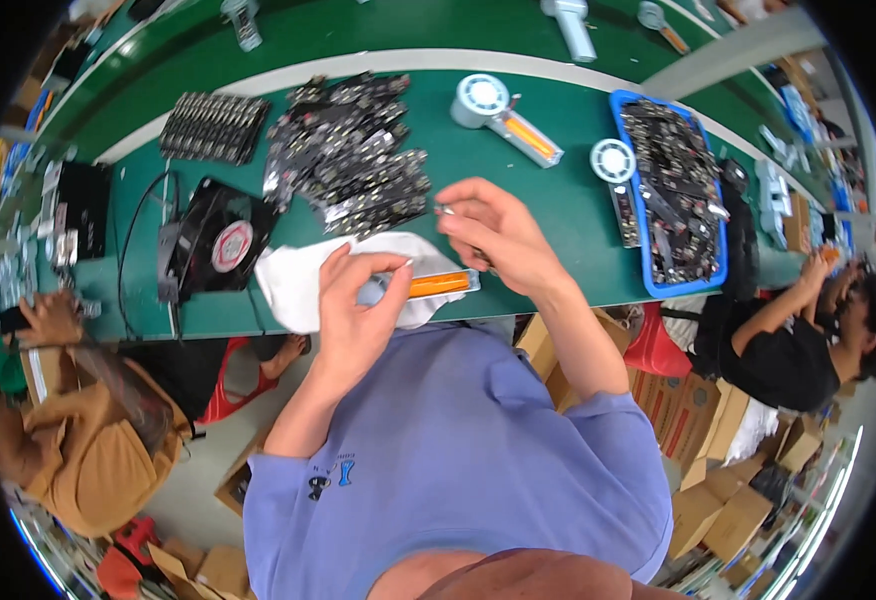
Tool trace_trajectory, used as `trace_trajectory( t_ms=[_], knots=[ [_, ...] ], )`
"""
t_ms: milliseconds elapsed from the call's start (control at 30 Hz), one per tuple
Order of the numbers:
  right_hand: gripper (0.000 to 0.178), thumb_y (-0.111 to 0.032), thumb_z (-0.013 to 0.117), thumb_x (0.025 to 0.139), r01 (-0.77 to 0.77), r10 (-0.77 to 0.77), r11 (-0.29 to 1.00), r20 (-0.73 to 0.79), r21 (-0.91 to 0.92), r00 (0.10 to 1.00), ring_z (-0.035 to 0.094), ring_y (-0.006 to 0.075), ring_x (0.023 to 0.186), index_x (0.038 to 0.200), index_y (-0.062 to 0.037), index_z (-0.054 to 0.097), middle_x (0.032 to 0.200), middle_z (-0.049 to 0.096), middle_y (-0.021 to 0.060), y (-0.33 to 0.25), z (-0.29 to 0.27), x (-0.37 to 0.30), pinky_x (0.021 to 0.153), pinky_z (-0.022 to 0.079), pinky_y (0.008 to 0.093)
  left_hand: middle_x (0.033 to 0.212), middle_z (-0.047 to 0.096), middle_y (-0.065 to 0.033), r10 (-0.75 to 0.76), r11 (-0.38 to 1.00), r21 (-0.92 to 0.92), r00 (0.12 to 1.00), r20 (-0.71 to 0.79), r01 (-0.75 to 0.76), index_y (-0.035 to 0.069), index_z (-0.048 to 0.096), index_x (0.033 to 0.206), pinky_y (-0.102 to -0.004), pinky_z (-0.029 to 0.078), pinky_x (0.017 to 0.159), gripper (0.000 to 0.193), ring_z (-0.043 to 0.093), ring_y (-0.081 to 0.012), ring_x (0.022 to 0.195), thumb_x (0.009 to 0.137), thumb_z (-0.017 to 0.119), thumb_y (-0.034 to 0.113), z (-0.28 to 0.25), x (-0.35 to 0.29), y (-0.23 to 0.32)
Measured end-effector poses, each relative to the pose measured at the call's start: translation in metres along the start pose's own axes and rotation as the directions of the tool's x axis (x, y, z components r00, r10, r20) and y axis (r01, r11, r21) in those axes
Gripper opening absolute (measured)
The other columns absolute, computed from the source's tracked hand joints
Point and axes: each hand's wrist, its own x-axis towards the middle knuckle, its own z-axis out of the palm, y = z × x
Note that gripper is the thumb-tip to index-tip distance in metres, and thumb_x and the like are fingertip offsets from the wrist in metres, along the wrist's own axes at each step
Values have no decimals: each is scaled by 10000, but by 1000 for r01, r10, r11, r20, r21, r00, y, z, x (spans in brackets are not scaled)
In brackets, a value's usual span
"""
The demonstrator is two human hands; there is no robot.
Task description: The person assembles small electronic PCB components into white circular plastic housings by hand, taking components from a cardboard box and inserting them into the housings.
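On a white cloth [293, 285] at the table's near edge lies a light-blue handheld fan housing with an orange battery [440, 286] in its handle. My left hand [358, 305] is over the housing's left end and covers part of it. Its thumb and forefinger meet in a pinch above the battery; what is between them is too small to name. To the right, my right hand [503, 240] hovers with fingers curled and pinched. A tiny shiny bit shows at its fingertips and something dark under its palm, neither clear enough to name.
Dark circuit boards [348, 150] are heaped ahead, beside a neat row of boards [213, 127]. A black fan unit [223, 240] sits left. An open fan [483, 100] lies ahead; another [614, 165] stands by a blue tray [648, 275] of boards. Co-workers sit on both sides.
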Motion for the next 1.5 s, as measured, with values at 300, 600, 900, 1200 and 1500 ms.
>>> trace_trajectory(
  t_ms=[300, 600, 900, 1200, 1500],
  knots=[
    [237, -106, 653, 1054, -19, 20, 995, -9, 99, 1000, 714, 150, 914, 1259, 13, 658, 1111, 765, 124, 17, 10, -34, 731, 565, 284, 876, 746, -3, 104, 993, 62, 992, -69, -100, 103, 766, 997, -464, 365, 1138, 110, 688, -183, 897, 888, 778, 110, 10, 0, 0],
    [244, -101, 673, 1047, 19, -20, 1000, 24, 11, 1000, 731, 163, 953, 1261, 18, 677, 1113, 751, 112, 22, 21, -39, 755, 601, 294, 868, 736, -5, 216, 967, 164, 971, -105, -197, 101, 747, 941, -453, 401, 1100, 101, 672, -196, 857, 851, 791, 88, 11, -2, 2],
    [269, -92, 693, 1036, 80, -93, 987, -93, -137, 991, 736, 154, 960, 1273, 34, 676, 1064, 763, 103, 25, 34, -46, 803, 619, 300, 842, 697, -7, 356, 920, 229, 924, -144, -318, 98, 724, 947, -447, 491, 997, 179, 658, -212, 824, 797, 816, 67, 15, -2, -7],
    [286, -61, 754, 950, 331, -475, 540, 44, -774, 879, 744, 232, 874, 1218, 24, 703, 1044, 729, 146, 23, 41, -48, 784, 601, 329, 870, 676, -39, 454, 874, 265, 879, -144, -408, 61, 698, 962, -435, 520, 902, 227, 641, -249, 845, 765, 808, 48, 21, -4, -9],
    [250, -48, 730, 947, 246, -404, 625, -38, -741, 914, 738, 255, 826, 1184, 20, 696, 1018, 719, 157, 21, 41, -47, 740, 599, 350, 868, 676, -3, 386, 898, 287, 911, -148, -334, 95, 709, 950, -444, 492, 974, 201, 633, -220, 860, 772, 800, 74, 22, -4, -4]
  ],
)
